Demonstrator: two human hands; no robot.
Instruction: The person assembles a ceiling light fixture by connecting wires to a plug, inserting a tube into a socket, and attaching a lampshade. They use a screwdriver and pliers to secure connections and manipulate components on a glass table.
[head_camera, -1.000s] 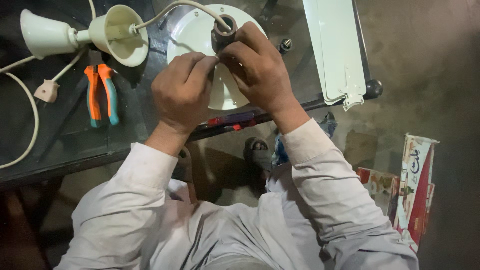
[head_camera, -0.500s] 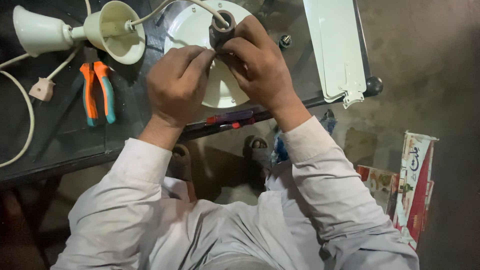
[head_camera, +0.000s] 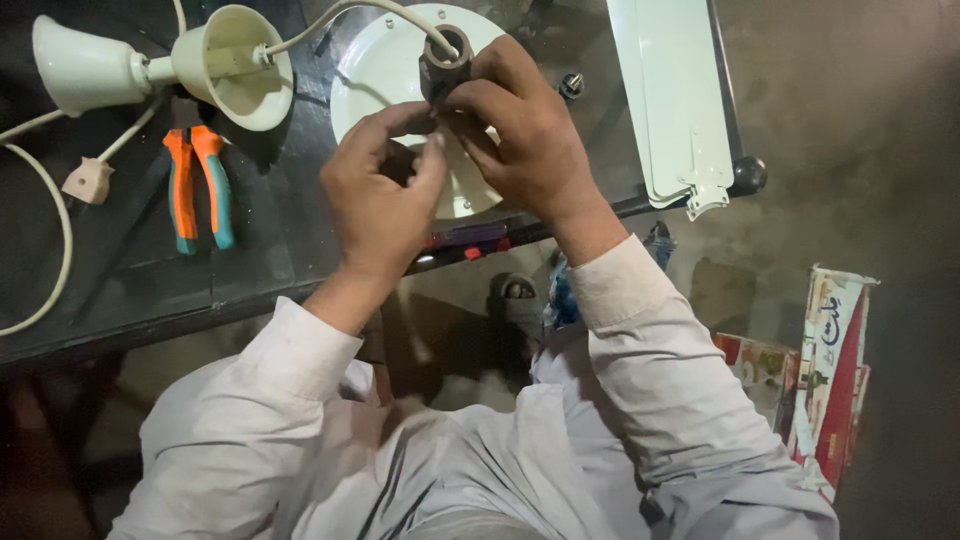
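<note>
Both hands are staying clamped on the hub: left hand (head_camera: 385, 205) pinching narrow at its base, right hand (head_camera: 525, 140) wrapping the dark hub (head_camera: 447, 60) atop the white disc (head_camera: 375, 75). Grip barely shifting since earlier, so fitting is continuing. Pliers (head_camera: 197, 185) lying left, untouched.

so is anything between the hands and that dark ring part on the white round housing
Nothing visible. The right hand already grips the dark ring part on the white round housing, and the left hand meets it just below. The pliers lie off to the side.
</note>
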